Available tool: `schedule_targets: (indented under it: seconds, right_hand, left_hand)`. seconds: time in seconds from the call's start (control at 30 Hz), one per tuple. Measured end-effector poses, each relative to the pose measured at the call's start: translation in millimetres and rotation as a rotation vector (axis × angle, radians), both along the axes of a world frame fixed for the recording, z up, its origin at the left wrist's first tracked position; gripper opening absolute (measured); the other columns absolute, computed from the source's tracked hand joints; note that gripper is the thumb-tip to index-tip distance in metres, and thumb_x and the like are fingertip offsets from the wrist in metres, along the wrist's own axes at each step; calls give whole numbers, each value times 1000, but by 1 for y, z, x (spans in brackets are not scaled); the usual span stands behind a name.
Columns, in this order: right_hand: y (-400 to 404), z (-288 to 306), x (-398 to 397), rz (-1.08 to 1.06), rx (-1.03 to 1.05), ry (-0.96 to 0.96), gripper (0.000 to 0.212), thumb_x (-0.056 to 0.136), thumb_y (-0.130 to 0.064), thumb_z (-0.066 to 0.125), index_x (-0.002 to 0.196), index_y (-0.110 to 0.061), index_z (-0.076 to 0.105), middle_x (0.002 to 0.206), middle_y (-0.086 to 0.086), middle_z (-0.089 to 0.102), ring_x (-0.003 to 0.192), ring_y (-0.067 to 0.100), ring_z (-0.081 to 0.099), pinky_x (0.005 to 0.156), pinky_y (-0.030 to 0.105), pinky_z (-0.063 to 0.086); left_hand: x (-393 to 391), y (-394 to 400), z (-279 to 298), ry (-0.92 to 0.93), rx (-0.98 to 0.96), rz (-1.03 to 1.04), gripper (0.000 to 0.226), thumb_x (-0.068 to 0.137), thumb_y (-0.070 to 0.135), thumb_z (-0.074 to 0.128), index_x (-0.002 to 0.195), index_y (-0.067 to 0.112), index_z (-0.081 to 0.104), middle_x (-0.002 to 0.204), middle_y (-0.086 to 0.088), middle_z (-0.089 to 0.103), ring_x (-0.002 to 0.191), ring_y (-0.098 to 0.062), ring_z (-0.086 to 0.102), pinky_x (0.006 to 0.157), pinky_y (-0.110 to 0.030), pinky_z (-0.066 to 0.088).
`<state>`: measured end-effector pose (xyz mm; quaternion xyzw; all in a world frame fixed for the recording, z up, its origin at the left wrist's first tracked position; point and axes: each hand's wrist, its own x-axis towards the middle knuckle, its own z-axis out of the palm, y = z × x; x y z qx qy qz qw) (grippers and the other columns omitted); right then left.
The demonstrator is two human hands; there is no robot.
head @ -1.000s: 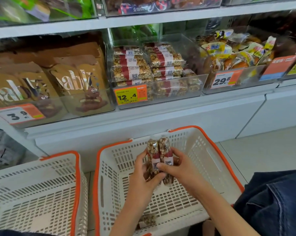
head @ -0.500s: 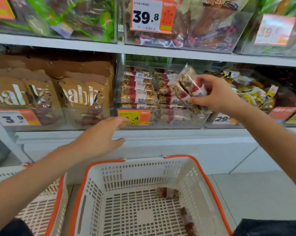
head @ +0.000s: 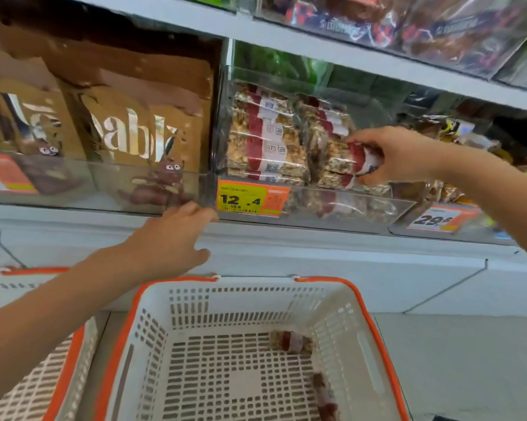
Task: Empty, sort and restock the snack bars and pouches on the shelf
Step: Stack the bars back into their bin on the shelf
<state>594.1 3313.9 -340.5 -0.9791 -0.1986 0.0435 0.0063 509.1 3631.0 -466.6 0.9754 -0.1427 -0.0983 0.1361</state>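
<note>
Head view shows the right hand (head: pixel 399 154) gripping two snack bars (head: pixel 351 158) at their right ends, long axes running left-right, over the right-hand stack in the clear bin (head: pixel 347 208) on the shelf (head: pixel 286 238). Bars lie leftward from that hand (already above their slot), so I judge the right hand places them. The left hand (head: pixel 171 238), fingers relaxed, touches the bin's front-left corner. Two more bars (head: pixel 291 341) lie in the basket (head: pixel 374 314) below.
</note>
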Motion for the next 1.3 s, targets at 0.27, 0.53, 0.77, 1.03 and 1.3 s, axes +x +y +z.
schedule_targets:
  seconds: [0.27,0.53,0.77,1.03,1.3]
  right_hand:
    - [11,-11,8,30,-85,40,70,80,-22,75,141,-23,39,129,3,53,111,24,50,97,32,39]
    - [-1,3,1,2,110,5,57,70,-31,80,122,-31,56,113,-7,57,100,14,52,87,28,40]
    - [6,0,-6,-15,122,-21,69,73,-25,79,134,-28,49,106,-15,55,84,2,45,84,29,36]
    - [7,-20,-2,-106,110,193,94,77,-72,40,151,-37,-5,160,-11,-2,146,12,7,119,39,4]
    - [9,-28,8,-126,246,120,95,72,-75,47,149,-26,20,145,4,41,130,23,42,110,42,34]
  left_hand:
    - [-2,-12,5,-21,-59,-24,60,92,37,56,143,32,26,141,4,32,129,-20,35,100,-41,40]
    - [-4,-10,6,-23,-62,-33,61,91,37,57,143,33,25,144,3,31,131,-21,34,102,-45,39]
    - [-4,-11,8,-30,-92,-18,58,91,35,59,141,33,29,141,3,35,129,-20,36,101,-46,40]
    - [-6,-12,6,-44,-56,-23,61,91,37,57,143,32,25,143,4,33,131,-19,35,101,-41,40]
    - [-7,-14,5,-41,-44,-31,61,92,37,57,144,32,24,145,5,31,133,-18,33,103,-40,38]
